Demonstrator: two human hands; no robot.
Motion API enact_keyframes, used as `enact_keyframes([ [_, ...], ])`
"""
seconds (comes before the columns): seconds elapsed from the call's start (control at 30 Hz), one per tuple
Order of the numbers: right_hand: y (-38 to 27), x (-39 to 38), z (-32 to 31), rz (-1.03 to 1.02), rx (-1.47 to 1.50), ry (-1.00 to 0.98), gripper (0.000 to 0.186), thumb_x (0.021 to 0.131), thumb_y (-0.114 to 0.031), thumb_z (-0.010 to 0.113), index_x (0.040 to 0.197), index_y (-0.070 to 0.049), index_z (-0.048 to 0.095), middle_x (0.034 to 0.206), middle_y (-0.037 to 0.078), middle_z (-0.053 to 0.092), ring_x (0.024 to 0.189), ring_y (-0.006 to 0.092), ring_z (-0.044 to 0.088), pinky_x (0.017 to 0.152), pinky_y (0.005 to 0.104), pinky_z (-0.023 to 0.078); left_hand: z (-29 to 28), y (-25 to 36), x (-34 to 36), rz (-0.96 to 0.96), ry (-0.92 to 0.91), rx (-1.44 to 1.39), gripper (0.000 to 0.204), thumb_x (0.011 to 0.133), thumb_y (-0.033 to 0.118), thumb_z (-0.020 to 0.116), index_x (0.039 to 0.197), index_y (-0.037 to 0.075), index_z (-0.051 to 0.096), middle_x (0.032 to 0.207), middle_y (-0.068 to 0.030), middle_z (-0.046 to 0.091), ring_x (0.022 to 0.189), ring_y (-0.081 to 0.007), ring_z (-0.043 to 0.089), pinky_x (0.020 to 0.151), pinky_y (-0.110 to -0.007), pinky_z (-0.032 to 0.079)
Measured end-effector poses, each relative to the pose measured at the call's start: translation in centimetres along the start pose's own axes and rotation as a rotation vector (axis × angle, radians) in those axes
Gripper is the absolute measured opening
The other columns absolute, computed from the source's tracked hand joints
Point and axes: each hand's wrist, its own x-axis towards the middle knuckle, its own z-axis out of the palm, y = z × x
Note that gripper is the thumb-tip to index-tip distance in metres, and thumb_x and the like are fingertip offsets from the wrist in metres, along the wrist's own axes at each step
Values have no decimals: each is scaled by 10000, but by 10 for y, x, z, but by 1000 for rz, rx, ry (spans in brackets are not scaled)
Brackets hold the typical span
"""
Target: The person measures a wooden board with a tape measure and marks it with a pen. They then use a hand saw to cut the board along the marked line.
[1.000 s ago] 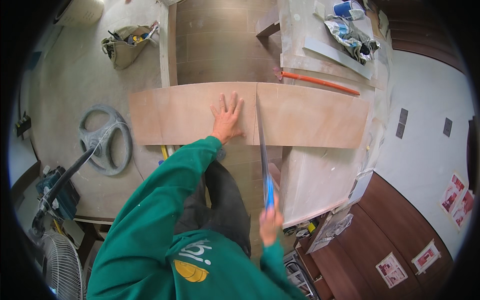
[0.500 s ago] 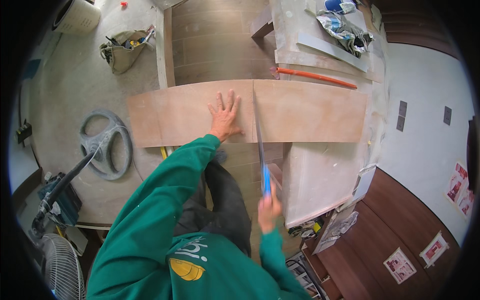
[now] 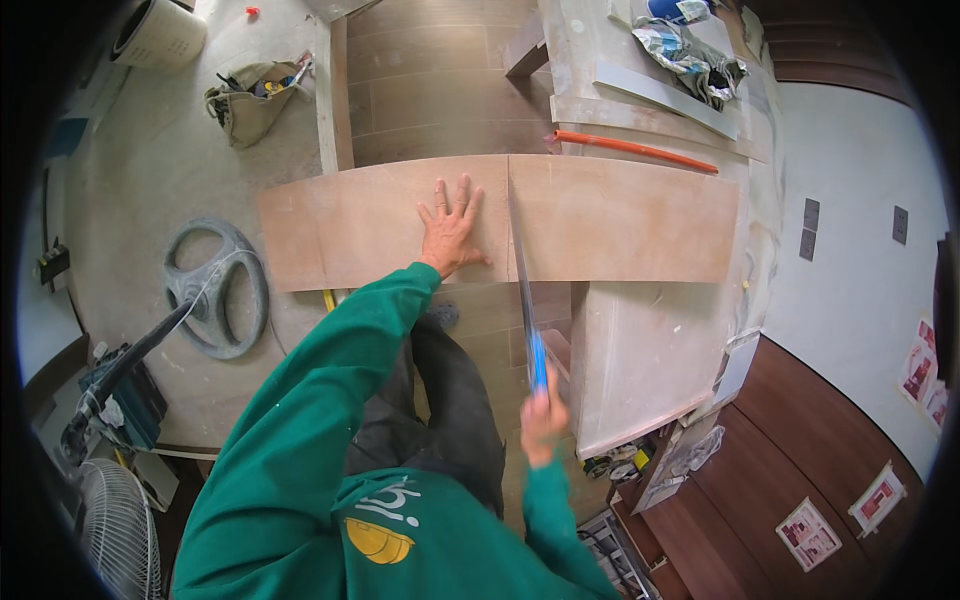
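A long tan wooden board [image 3: 625,215] lies across two supports, spanning the gap between them. My left hand [image 3: 452,235] presses flat on it with spread fingers, just left of a straight line running across its width. My right hand [image 3: 543,415] is wrapped around the blue handle of a handsaw [image 3: 527,310], below the board's near edge. The narrow blade runs up from the handle and lies along the line, over the board. Motion slightly blurs the right hand and the handle.
An orange tube [image 3: 635,150] lies just beyond the board on the right-hand worktop [image 3: 640,370]. A crumpled bag [image 3: 690,65] sits farther back. Leftward are a grey steering-wheel-shaped frame [image 3: 215,285], a tool pouch [image 3: 250,105] and a bucket [image 3: 160,35]. A fan [image 3: 118,530] stands lower left.
The right hand and saw handle have shifted very slightly, with the blade still along the line. My left hand stays planted on the board. The whole view has moved a little.
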Motion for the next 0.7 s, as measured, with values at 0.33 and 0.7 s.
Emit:
enact_keyframes([
  [0.33,53,111,69,-151,19,47,538,1039,-417,454,1436,-62,530,640,18,497,546,113,488,523,300,416,8,7,-2,65,45,85,1400,470,657,875,1606,148,234,1696,-134,68,1502,-537,97,1033,-820,259],
  [0.7,-48,55,25,-39,-38,-47,519,1057,-329,427,1467,-16,489,1259,235,660,1028,274,684,883,380,519,25,5,-17,28,59,76,1183,642,625,814,1596,168,284,1692,-136,108,1499,-536,119,1026,-810,254],
])
